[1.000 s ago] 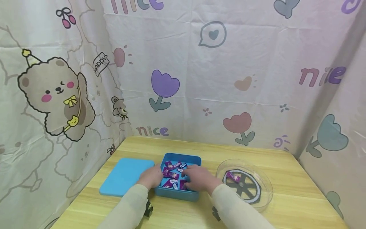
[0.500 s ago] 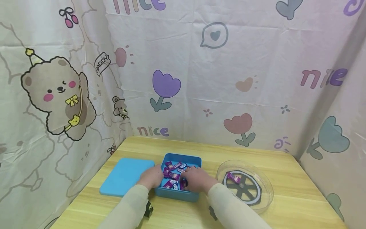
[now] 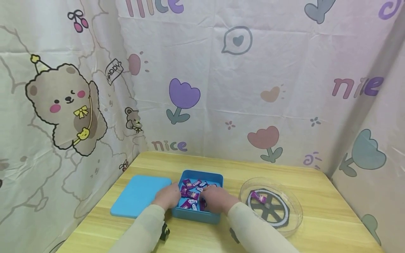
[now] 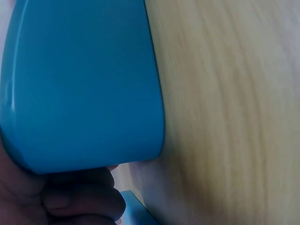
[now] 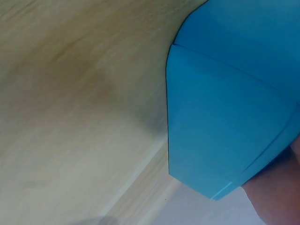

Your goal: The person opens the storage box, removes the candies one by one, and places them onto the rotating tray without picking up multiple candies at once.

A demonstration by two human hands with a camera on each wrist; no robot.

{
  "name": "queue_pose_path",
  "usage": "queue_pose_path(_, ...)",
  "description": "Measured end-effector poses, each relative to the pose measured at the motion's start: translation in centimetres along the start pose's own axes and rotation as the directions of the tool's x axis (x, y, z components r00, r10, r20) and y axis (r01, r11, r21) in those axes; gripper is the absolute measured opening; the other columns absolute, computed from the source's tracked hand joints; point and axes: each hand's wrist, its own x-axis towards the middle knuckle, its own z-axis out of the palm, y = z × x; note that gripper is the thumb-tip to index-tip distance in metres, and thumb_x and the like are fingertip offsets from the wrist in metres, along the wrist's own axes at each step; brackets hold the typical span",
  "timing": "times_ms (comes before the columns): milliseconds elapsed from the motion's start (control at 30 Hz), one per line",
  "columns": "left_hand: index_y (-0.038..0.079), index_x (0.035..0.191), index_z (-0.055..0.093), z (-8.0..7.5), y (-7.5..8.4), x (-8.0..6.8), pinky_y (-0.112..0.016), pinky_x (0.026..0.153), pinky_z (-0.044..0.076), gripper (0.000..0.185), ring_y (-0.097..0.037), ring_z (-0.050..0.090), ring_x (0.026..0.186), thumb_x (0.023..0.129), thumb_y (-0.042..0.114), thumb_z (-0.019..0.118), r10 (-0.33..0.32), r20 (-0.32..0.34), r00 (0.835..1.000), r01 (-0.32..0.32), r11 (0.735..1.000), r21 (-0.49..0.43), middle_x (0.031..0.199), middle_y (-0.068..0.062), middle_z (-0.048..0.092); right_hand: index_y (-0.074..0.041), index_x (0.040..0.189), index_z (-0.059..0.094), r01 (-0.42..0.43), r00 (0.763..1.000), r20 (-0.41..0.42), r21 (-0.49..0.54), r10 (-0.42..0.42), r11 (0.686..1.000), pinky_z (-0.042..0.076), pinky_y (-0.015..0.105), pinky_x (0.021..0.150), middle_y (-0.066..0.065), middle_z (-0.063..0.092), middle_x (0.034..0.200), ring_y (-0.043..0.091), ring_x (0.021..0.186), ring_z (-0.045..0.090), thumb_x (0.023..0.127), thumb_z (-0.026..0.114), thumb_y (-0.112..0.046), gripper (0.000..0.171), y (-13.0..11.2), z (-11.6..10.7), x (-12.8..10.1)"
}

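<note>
A blue box [image 3: 197, 215] stands on the table with several small wrapped candies [image 3: 190, 194], purple and blue-white, lying inside. At its left wall my left hand [image 3: 168, 195] holds on; in the left wrist view the fingers [image 4: 86, 199] are curled against the outside of the box. My right hand [image 3: 218, 199] reaches over the right side into the box, its fingertips down among the candies. A purple candy [image 3: 203, 205] shows right beside those fingers; I cannot tell whether they pinch it. The right wrist view shows mostly the box's outer wall [image 5: 220, 112].
A flat light-blue lid [image 3: 139, 195] lies left of the box. To the right sits a round clear dish [image 3: 295, 211] with a dark spoked pattern and one purple candy [image 3: 258, 196] in it. A printed curtain [image 3: 215, 88] hangs behind the wooden table [image 3: 234, 168].
My right hand has shifted slightly left and deeper into the box, its fingers drawing closer together at the purple candy. The left hand stays at the box's wall.
</note>
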Motion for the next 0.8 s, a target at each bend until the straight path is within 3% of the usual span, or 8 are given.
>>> queue_pose_path(300,-0.008,0.127,0.057,-0.2,0.1,-0.1,-0.059,0.091,0.050,0.034,-0.028,0.058,0.095,0.099,0.010,0.050,-0.016,0.003,1.000,0.016,1.000,-0.002,0.117,-0.018,0.065,-0.023,0.095,0.072,0.018,1.000,-0.005,-0.023,-0.018,1.000,0.053,0.032,0.084,-0.010,0.057,0.083,0.010,0.076,0.053,0.091,0.077,-0.030,0.009,-0.5,0.0,0.5)
queue_pose_path(633,-0.010,0.127,0.056,-0.3,0.2,-0.2,-0.058,0.088,0.051,0.035,-0.028,0.058,0.093,0.099,0.010,0.049,-0.015,0.005,1.000,0.015,1.000,-0.007,0.117,-0.020,0.065,-0.023,0.092,0.070,0.026,0.999,-0.037,-0.041,-0.027,0.999,0.052,0.032,0.080,-0.012,0.057,0.077,0.009,0.072,0.052,0.088,0.079,-0.032,0.013,0.0,0.4,0.7)
queue_pose_path(800,-0.010,0.127,0.056,-0.3,0.1,-0.2,-0.058,0.087,0.051,0.035,-0.028,0.057,0.091,0.099,0.010,0.050,-0.015,0.004,1.000,0.015,1.000,-0.008,0.115,-0.019,0.065,-0.024,0.093,0.070,0.021,0.997,-0.071,-0.031,-0.024,0.999,0.049,0.031,0.077,-0.013,0.057,0.081,0.009,0.076,0.051,0.087,0.078,-0.032,0.013,0.2,-0.6,0.4)
